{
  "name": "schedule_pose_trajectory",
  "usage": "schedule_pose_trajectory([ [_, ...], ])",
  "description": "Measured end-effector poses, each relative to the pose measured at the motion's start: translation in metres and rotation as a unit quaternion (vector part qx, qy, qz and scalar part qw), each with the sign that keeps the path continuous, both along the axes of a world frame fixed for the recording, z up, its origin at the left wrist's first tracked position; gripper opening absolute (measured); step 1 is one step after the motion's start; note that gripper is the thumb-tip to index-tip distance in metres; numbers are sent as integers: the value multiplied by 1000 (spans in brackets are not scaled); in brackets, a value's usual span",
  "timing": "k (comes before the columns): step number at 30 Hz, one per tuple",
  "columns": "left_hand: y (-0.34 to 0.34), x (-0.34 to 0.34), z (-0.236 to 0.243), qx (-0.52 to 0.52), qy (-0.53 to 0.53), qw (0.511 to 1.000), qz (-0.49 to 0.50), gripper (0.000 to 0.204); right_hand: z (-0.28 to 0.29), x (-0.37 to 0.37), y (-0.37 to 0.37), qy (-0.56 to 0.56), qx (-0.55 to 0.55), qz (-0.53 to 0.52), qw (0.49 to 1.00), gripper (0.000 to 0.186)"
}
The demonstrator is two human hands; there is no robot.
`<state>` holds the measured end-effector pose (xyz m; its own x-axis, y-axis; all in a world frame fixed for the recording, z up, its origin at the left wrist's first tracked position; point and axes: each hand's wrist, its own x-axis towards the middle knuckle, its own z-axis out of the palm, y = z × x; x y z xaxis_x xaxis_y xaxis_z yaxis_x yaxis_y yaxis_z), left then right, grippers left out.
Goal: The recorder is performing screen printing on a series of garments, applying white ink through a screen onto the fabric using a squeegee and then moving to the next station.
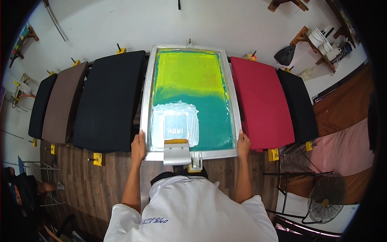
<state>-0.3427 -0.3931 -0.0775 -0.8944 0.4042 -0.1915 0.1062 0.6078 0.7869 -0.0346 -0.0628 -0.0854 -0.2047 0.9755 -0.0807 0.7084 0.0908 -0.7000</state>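
Note:
In front of me lies a screen-printing frame (236,121) with a silver metal rim. Its mesh (213,117) is yellow-green at the far end and teal nearer to me, with white ink spread over the near left part. A squeegee (176,152) with a metal holder and brown blade rests on the near edge, by a metal clamp (196,161). My left hand (138,146) is closed round the frame's near left side. On the near right side, my right hand (243,144) grips the rim the same way.
Boards covered with black (109,101), brown (64,103) and red (264,103) cloth stand in a row on both sides, with yellow blocks (98,158) at their ends. A standing fan (326,199) is at the lower right. At the far left, part of a person (48,186) shows.

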Motion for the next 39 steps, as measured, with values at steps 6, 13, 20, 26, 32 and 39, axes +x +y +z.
schedule_pose_trajectory([
  [6,-10,47,81,23,188,959,-212,78,34,-16,-47,-105,178,65,976,46],
  [13,4,73,92,-51,228,872,-429,81,113,-84,-173,-67,126,514,846,71],
  [20,27,46,80,-19,166,861,-480,61,91,-129,-159,-147,91,535,827,46],
  [26,50,34,72,-55,146,884,-440,36,86,-145,-152,-100,86,484,865,22],
  [32,77,-12,81,-79,38,843,-531,22,97,-171,-121,-146,18,519,842,18],
  [39,120,-85,83,-79,109,857,-498,20,101,-247,-82,-140,44,493,857,25],
])
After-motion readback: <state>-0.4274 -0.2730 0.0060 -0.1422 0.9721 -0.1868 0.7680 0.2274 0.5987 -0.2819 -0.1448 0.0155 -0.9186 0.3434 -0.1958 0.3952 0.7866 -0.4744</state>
